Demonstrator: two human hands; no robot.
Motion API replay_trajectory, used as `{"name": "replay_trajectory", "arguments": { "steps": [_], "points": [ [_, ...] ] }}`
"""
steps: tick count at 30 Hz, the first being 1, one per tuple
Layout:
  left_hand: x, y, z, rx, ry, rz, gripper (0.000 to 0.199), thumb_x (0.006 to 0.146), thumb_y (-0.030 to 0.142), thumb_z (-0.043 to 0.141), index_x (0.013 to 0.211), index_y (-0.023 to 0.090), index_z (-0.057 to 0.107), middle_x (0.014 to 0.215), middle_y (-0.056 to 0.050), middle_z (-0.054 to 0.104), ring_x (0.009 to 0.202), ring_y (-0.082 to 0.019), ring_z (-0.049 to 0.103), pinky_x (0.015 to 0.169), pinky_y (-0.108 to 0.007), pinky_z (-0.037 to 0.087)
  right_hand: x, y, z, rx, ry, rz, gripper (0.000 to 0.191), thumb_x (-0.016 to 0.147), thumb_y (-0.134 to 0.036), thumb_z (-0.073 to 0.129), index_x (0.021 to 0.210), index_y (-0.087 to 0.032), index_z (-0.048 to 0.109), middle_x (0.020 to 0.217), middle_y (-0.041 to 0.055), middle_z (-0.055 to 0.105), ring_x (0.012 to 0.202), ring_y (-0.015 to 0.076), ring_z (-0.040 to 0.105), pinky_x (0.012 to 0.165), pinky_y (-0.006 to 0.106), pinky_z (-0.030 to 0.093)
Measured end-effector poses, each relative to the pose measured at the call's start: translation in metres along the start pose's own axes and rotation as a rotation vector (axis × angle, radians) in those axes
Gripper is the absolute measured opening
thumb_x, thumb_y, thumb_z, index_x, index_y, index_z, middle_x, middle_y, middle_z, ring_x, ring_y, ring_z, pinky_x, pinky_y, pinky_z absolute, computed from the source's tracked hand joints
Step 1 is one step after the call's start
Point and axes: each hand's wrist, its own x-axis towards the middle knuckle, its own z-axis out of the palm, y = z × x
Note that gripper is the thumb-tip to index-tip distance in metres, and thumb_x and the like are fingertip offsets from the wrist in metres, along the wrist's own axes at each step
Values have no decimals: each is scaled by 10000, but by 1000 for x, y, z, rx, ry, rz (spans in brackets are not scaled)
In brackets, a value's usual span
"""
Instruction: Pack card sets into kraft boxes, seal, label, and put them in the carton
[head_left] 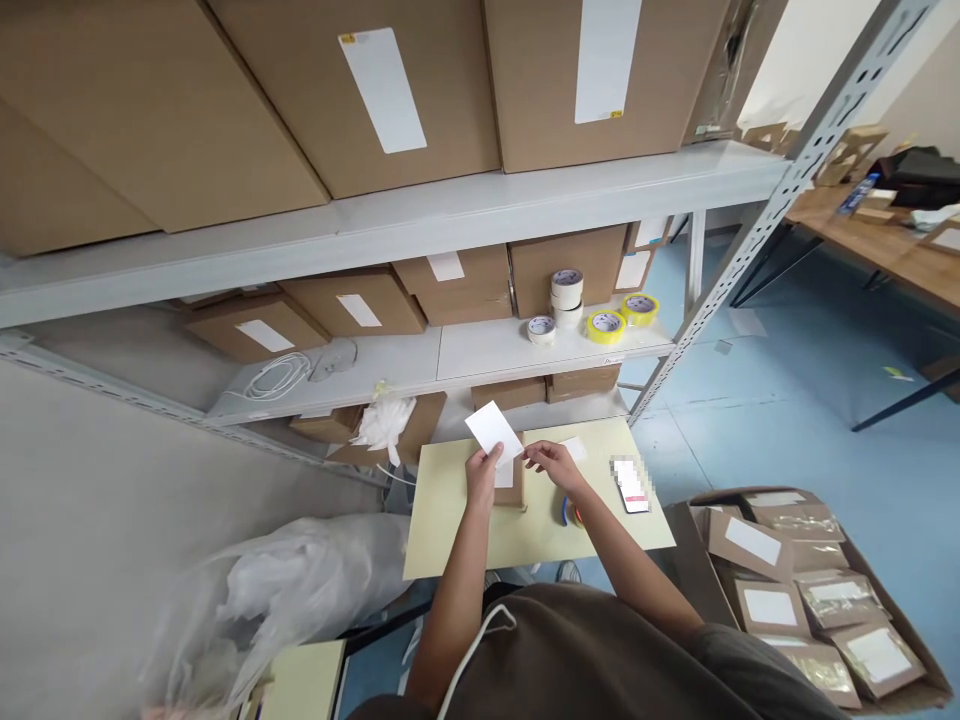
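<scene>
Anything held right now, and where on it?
White card, by its near end, in the left hand. Right fingertips at its right corner; grip unclear.

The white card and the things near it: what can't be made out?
All in the head view:
Card: any fine print, too small; underside, facing away.
Box: partly behind card and left hand.
Phone: screen text, pixelated.
Blue item: its shape, partly behind right arm.

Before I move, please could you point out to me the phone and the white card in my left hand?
Phone [631,485]: head view, middle of its pale screen.
White card [491,427]: head view, middle of its blank face.
</scene>
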Motion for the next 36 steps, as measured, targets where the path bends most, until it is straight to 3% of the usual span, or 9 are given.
{"name": "replay_trajectory", "arguments": {
  "steps": [6,15,18,21,22,24,27,32,36],
  "points": [
    [-12,13,17,-23,-64,21,611,639,526,949,1045,89,811,1003,-149,818,885,-272,771,832,-387,594,-11,-16,-2,36,44,-62,285,854,-507,711,882,-226,752,915,52,803,777,185,703,715,310,499],
    [-20,8,31,-22,-115,29,568,675,523,929,1025,95,801,1049,-157,808,947,-271,760,893,-394,575,-23,-23,-10,42,46,-83,280,881,-501,698,831,-225,701,765,15,741,747,176,672,708,306,481],
    [-19,8,32,142,-47,73,645,655,508,941,1147,126,771,1141,-168,784,983,-270,748,884,-385,576,-24,-25,-12,54,25,-103,296,892,-520,690,836,-230,686,758,11,728,746,178,665,715,312,484],
    [-23,14,32,391,77,220,690,653,467,946,1257,203,739,1222,-149,755,1017,-260,731,876,-365,574,-24,-26,-13,58,-3,-145,311,919,-542,673,860,-237,680,786,12,720,768,182,662,727,317,489],
    [-25,17,32,443,43,256,627,692,479,920,1235,214,754,1207,-141,760,1021,-259,728,880,-361,573,-24,-27,-13,54,-8,-161,314,928,-547,667,868,-239,679,797,12,716,776,183,660,728,318,489],
    [-30,23,34,470,-161,260,477,787,516,842,1147,205,797,1123,-128,785,996,-259,733,881,-362,577,-23,-28,-12,40,-14,-188,316,941,-552,661,886,-242,679,814,13,708,783,184,653,723,317,488],
    [-35,29,39,408,-397,199,413,819,521,813,1057,184,833,984,-106,807,911,-252,741,855,-361,586,-22,-30,-11,26,-30,-218,319,952,-558,660,898,-244,675,814,12,694,778,185,640,731,324,497],
    [-38,30,46,128,-236,67,444,765,569,837,924,156,810,856,-77,780,794,-219,724,781,-344,585,-20,-30,-9,18,-61,-232,331,971,-573,632,927,-246,657,854,21,706,812,191,652,776,342,512],
    [-40,28,45,36,-253,40,539,818,681,747,927,154,789,859,-94,763,803,-219,707,753,-331,568,-16,-27,-8,29,-54,-179,320,974,-570,614,930,-253,623,869,22,710,857,201,679,774,342,518]
  ]
}}
